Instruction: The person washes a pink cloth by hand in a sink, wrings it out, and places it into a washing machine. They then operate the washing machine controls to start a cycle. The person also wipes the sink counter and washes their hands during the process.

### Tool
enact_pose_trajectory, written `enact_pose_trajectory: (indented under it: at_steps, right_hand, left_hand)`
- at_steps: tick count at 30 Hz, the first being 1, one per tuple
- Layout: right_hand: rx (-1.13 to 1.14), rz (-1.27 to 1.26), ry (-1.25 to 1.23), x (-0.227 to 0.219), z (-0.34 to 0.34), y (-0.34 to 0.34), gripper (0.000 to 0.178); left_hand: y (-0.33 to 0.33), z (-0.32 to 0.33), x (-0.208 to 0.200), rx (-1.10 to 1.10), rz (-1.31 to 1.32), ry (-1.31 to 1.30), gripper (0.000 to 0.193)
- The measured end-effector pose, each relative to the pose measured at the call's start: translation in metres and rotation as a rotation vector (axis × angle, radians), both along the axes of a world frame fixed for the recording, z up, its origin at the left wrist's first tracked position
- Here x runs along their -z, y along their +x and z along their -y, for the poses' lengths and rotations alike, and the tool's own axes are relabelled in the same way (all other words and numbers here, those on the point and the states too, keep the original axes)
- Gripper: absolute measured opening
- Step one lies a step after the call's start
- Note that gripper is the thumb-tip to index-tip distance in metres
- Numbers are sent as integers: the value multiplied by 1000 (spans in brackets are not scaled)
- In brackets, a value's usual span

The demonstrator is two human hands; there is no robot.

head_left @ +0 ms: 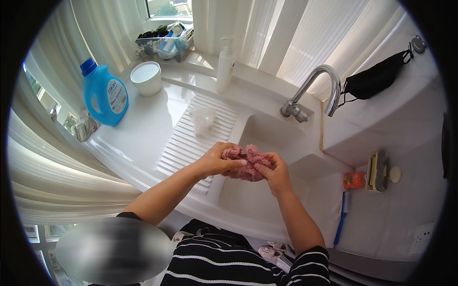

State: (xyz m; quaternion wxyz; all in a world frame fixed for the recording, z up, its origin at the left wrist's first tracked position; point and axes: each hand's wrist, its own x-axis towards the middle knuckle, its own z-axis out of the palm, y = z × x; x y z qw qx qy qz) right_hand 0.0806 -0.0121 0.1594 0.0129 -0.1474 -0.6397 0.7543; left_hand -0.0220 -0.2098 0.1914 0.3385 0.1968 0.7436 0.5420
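Note:
A pink, fluffy cloth (pixel 249 167) is bunched between my two hands over the white sink (pixel 253 202), near its left edge. My left hand (pixel 217 159) grips its left side, the thumb lying across the front. On the right side my right hand (pixel 276 174) pinches the fabric between thumb and fingers. The cloth's full shape is lost in its folds. Just beyond my left hand, a crumpled clear plastic bag (pixel 203 120) lies on the ribbed drainboard (pixel 177 151).
A chrome faucet (pixel 312 83) arches over the sink's far right. A blue detergent jug (pixel 106 95), white tub (pixel 146 78) and white pump bottle (pixel 226 66) stand behind the drainboard. On the right are a blue brush (pixel 342 217), a soap holder (pixel 377 172) and a hanging black mask (pixel 374 78).

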Motion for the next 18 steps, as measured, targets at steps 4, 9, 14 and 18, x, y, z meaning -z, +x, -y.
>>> enact_pose_trajectory:
  at_steps: [4,9,14,18]
  right_hand:
    - [-56,27,-285,-23,44,-13,40]
    - [-57,88,220,14,98,-29,36]
    - [-25,282,-375,42,104,-41,33]
    - [-75,-78,820,35,129,-32,42]
  left_hand:
    - [-22,38,9,-345,-620,-45,42]
    - [-21,59,48,-334,857,459,23]
    - [-14,57,47,-515,965,431,30]
    - [13,82,22,-532,561,655,38]
